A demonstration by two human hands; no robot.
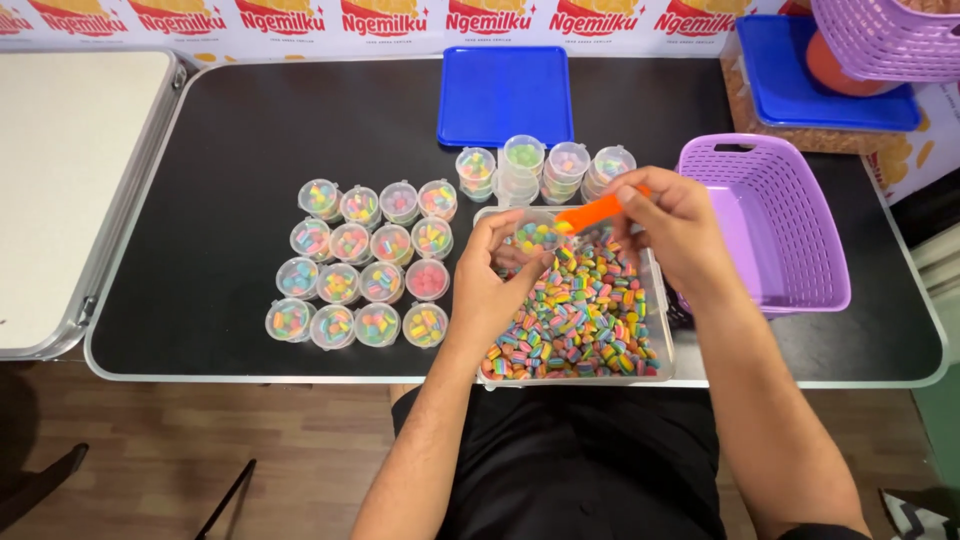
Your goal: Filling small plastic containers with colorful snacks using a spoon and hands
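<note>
A long banner (400, 20) with the same red and yellow picture over and over runs along the far edge of the black table (230, 130). A flat blue lid (505, 93) lies near it, and a purple basket (770, 225) full of little holes sits on the right side. In front of the person is a clear box (580, 320) packed with small chewy candies in rainbow stripes. The left hand (495, 280) is curled around a tiny clear cup (537, 236), held just over the box, and the cup has candies in it. The right hand (675, 225) has its fingers pinched tight on an orange scoop (592, 213), whose tip touches the cup's rim. To the left, sixteen little round cups with clear lids (365, 265) stand in neat rows, all filled with colourful candies. Behind the box stand four short stacks of cups (545, 170). Another blue lid (830, 80) and a second purple basket (890, 40) sit at the far right corner.
</note>
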